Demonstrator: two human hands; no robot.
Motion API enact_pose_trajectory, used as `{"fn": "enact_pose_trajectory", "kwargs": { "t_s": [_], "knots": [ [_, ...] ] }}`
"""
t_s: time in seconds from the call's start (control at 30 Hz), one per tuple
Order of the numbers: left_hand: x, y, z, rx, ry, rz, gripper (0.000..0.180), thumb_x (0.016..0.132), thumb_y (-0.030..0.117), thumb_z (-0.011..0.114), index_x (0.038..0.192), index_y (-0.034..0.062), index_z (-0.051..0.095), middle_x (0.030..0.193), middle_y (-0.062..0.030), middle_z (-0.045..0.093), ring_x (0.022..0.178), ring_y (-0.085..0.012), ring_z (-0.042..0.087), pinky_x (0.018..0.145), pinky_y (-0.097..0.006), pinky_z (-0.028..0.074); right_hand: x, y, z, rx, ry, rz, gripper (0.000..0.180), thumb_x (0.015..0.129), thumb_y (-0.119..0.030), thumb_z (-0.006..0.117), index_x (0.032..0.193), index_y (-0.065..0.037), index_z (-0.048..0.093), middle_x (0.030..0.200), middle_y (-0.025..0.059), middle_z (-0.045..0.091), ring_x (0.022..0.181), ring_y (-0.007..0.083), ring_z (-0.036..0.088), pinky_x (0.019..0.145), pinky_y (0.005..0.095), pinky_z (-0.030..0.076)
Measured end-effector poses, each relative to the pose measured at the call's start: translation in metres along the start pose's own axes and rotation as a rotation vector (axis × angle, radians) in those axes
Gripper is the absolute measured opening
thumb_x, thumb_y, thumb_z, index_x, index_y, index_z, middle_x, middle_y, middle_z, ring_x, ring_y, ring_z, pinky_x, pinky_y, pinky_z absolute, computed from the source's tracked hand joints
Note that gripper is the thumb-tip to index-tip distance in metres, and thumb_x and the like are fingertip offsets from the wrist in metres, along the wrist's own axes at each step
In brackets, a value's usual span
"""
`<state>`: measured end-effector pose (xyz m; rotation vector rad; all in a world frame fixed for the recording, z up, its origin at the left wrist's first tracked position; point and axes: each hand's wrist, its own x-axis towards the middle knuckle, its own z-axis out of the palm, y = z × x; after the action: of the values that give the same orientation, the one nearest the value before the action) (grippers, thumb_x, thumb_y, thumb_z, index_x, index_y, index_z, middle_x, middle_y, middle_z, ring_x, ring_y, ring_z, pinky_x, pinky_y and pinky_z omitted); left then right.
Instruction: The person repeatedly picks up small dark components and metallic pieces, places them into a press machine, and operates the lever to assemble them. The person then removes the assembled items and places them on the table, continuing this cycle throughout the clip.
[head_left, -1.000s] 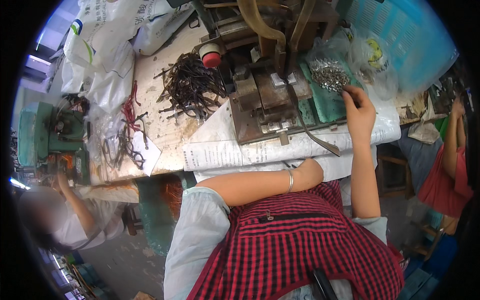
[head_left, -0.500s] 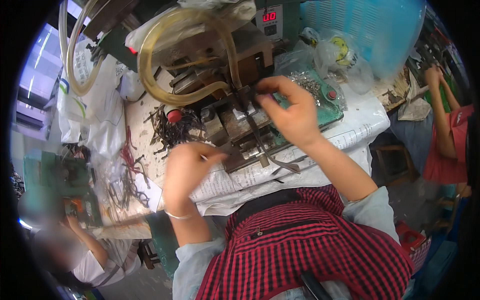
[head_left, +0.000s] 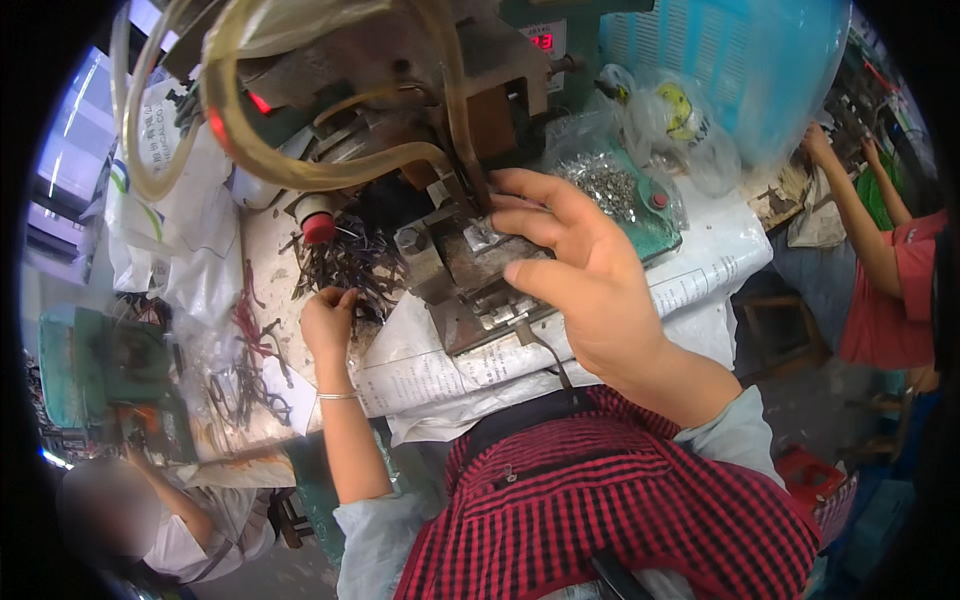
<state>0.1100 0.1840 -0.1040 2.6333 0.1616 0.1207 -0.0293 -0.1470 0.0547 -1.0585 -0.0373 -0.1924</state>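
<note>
My left hand [head_left: 329, 320] is at the edge of a pile of dark thin strips [head_left: 350, 262], thumb and fingers pinched together; what they hold is too small to make out. My right hand [head_left: 600, 265] hovers over the metal work plate [head_left: 470, 262] of a bench machine [head_left: 480, 125], fingers apart and thumb stretched out. Part of the plate is hidden behind that hand. A dark strip [head_left: 552, 362] hangs down in front of the plate, beside a small brass-coloured peg [head_left: 525, 333].
Clear hoses [head_left: 235, 120] loop over the machine, near a red button [head_left: 319, 228]. Small metal parts [head_left: 615, 185] fill a green tray [head_left: 655, 235] at the right. White printed sheets [head_left: 400, 378] cover the bench's front edge. Co-workers sit at both sides.
My left hand has moved left from the machine's front to the strip pile. My right hand has lowered and spread its fingers. The long dark strip by the plate has shifted, now mostly hidden.
</note>
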Motion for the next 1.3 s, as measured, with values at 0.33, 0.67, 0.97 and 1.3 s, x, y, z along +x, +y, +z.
{"fn": "enact_pose_trajectory", "kwargs": {
  "t_s": [0.33,0.67,0.97,1.3],
  "knots": [
    [-0.052,0.068,-0.08,-0.769,0.139,0.297,0.016,0.094,0.004,0.067,0.107,-0.0049,0.068,0.088,-0.0134,0.073,0.075,-0.0186,0.068,0.069,-0.029,0.054,0.011,-0.022,-0.024,0.057,-0.169,0.226,0.075,0.078,0.001,0.061,0.15,0.006,0.043,0.133,0.0179,0.062,0.124,0.0234,0.054,0.104,0.0313,0.041],
    [-0.099,0.181,-0.077,-0.578,0.478,1.146,0.023,0.085,-0.011,0.073,0.105,-0.0051,0.062,0.092,-0.0183,0.072,0.086,-0.0304,0.075,0.079,-0.039,0.063,0.031,-0.009,-0.037,-0.419,-0.279,-0.144,0.052,0.086,-0.004,0.061,0.138,0.0,0.058,0.112,0.016,0.072,0.106,0.0261,0.069,0.093,0.0373,0.053],
    [-0.106,0.201,-0.023,-0.26,0.492,1.475,0.019,0.077,0.007,0.084,0.091,0.0059,0.071,0.096,-0.0115,0.073,0.056,-0.0117,0.058,0.045,-0.026,0.042,0.02,0.061,-0.151,-1.28,0.094,-0.365,0.026,0.091,-0.003,0.059,0.112,-0.005,0.073,0.107,0.0158,0.075,0.099,0.0308,0.072,0.087,0.0376,0.055],
    [-0.105,0.202,-0.022,-0.27,0.543,1.461,0.018,0.079,0.008,0.083,0.092,0.0065,0.071,0.094,-0.0092,0.073,0.054,-0.0113,0.056,0.044,-0.025,0.041,0.019,0.059,-0.17,-1.444,0.191,-0.26,0.021,0.082,-0.01,0.077,0.101,-0.006,0.072,0.095,0.0107,0.069,0.092,0.0294,0.067,0.086,0.038,0.052]
  ]
}}
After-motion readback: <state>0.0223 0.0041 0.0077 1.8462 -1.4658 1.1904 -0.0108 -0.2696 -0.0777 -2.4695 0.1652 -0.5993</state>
